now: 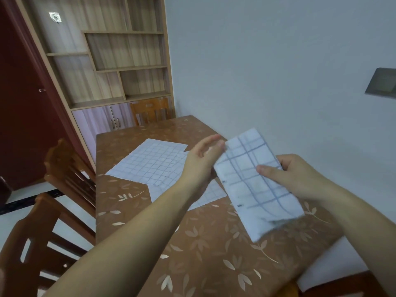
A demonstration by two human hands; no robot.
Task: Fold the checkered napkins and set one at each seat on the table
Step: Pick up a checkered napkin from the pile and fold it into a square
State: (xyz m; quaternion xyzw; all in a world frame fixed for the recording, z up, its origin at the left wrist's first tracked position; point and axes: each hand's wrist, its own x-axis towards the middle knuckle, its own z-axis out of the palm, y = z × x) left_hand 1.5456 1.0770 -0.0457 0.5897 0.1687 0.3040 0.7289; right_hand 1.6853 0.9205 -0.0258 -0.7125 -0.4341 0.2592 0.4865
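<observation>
folded napkin (255, 183) pinched by right hand (300, 176) fingers and thumb; left hand (201, 161) fingers straight, touching its upper corner.

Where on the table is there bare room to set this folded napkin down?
Bare room on the table: the near left part, between the flat napkins and the near edge; and the far end, by the far chair. The middle is crowded with those napkins.
</observation>
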